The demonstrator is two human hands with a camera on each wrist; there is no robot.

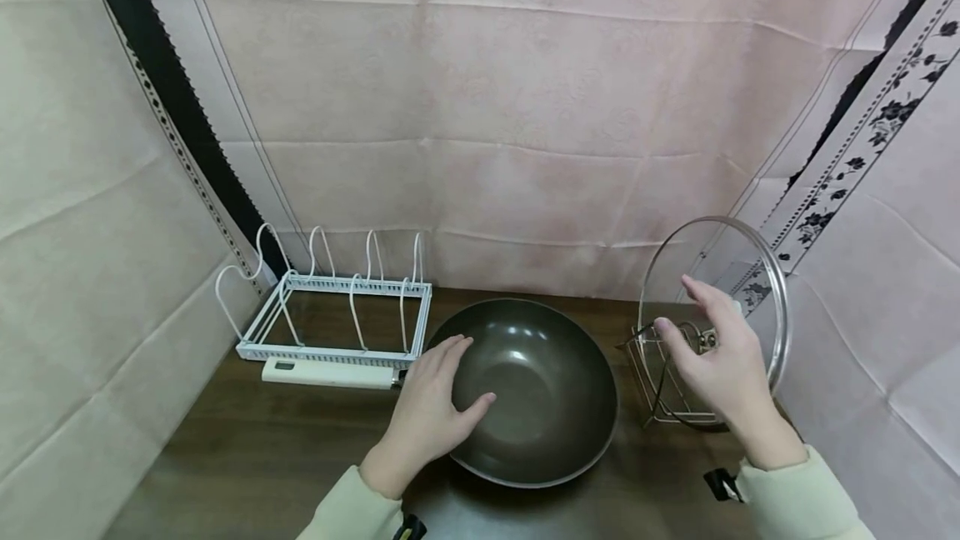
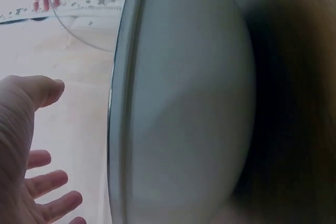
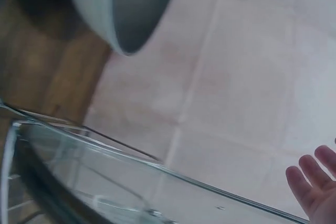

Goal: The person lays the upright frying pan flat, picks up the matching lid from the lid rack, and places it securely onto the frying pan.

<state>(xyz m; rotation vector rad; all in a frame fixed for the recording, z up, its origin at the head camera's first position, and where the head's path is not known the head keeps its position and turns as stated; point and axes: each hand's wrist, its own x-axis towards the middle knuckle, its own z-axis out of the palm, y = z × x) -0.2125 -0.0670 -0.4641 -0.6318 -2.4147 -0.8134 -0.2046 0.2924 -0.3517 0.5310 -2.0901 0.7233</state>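
Observation:
A dark-grey wok (image 1: pixel 536 394) with a pale outside sits on the brown table, its cream handle (image 1: pixel 330 373) pointing left. My left hand (image 1: pixel 429 407) is over the wok's left edge with fingers spread. In the left wrist view, that hand (image 2: pixel 23 150) is beside the wok's rim, and nothing shows in its grasp. A round glass lid (image 1: pixel 782 315) stands on edge in a wire lid rack (image 1: pixel 637 365) at the right. My right hand (image 1: pixel 720 357) hovers by this lid, thumb and fingers apart. The right wrist view shows its fingertips (image 3: pixel 302 184) near the lid's rim (image 3: pixel 231 199).
A white wire dish rack (image 1: pixel 337 352) with upright loops stands at the back left, right behind the wok handle. Pale fabric walls (image 1: pixel 525 148) enclose the table (image 1: pixel 247 440) at the back and on both sides.

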